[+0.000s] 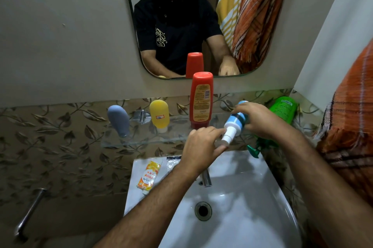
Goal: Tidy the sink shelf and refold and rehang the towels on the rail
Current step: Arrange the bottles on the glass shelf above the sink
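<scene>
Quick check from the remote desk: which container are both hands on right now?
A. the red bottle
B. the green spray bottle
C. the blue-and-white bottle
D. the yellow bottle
C: the right hand grips the body of the blue-and-white bottle, held tilted above the glass shelf, while the left hand pinches its white cap end.

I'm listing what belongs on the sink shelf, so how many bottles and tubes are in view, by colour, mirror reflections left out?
Grey: 1, grey bottle
Yellow: 1, yellow bottle
Red: 1, red bottle
Blue and white: 1, blue and white bottle, gripped by the right hand
Green: 1, green bottle
Orange: 1, orange tube
Total: 6
</scene>
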Demonstrator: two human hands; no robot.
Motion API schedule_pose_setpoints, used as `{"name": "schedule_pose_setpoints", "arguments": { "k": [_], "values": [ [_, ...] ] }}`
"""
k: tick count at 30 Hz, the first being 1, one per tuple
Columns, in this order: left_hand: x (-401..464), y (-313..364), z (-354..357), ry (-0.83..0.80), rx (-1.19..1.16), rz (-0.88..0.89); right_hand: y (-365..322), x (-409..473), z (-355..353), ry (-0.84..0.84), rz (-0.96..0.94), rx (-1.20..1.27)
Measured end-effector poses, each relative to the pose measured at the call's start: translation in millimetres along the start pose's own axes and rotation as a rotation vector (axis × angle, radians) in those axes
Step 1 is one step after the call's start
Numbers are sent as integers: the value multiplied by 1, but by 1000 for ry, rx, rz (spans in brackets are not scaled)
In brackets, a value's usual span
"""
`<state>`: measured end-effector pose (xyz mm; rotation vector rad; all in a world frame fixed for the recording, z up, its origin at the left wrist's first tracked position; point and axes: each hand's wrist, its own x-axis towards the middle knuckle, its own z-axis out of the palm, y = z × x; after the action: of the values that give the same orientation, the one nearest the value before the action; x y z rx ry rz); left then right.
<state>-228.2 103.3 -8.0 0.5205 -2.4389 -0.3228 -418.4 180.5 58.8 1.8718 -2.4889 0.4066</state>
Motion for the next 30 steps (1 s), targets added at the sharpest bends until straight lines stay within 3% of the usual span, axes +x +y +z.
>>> {"name": "schedule_pose_setpoints", "arguments": {
  "k": [5, 10, 13, 20, 25, 30],
  "values": [
    [11, 9, -9, 106, -190, -58, 0, -4, -4, 33, -38, 51],
    [31, 32, -24, 234, -666, -298, 5, -5, -18, 79, -5, 346],
    [39, 37, -19, 210, -885, -401, 12, -4, -21, 128, 62, 521],
    [61, 43, 6, 25, -651, -450, 11, 2, -20, 150, 207, 713],
    [67, 48, 12, 112, -614, -489, 19, -2, -21, 15, 202, 809],
    [65, 51, 17, 200, -593, -483, 20, -1, -12, 88, 209, 784]
  ]
}}
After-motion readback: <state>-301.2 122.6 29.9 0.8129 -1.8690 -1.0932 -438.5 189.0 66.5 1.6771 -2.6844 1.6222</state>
